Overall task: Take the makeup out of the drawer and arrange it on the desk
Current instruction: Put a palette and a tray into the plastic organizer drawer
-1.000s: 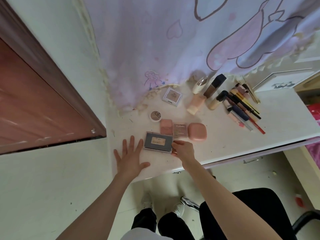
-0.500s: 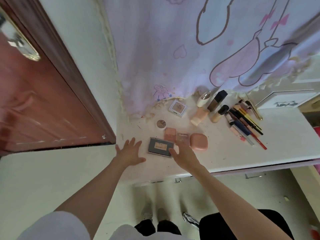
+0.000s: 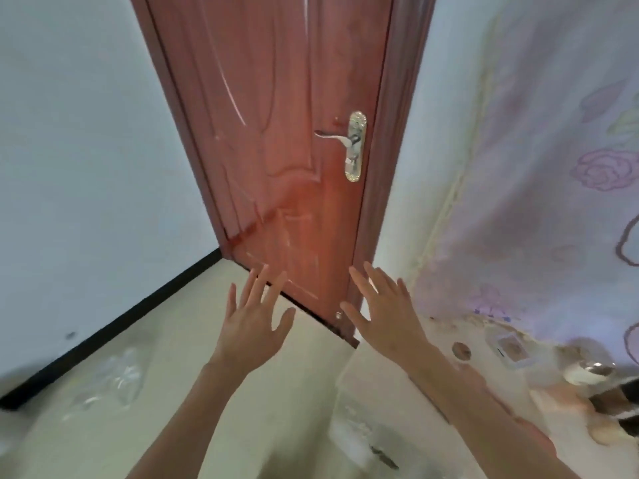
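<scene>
Fingers of both hands are spread straight and hold nothing — left hand [image 3: 250,326] and right hand [image 3: 387,314] raised palm-down, forearms extended toward the red door [image 3: 294,133]. The blurred makeup [image 3: 511,350] lies on the counter [image 3: 397,392], right of the right fingers.

This is a room in a home, likely a bedroom: a reddish-brown panelled wooden door [image 3: 283,150] with a brass lever handle [image 3: 352,145], a pale lilac cartoon-printed curtain [image 3: 539,174], and a white desk [image 3: 397,402] strewn with makeup.
</scene>
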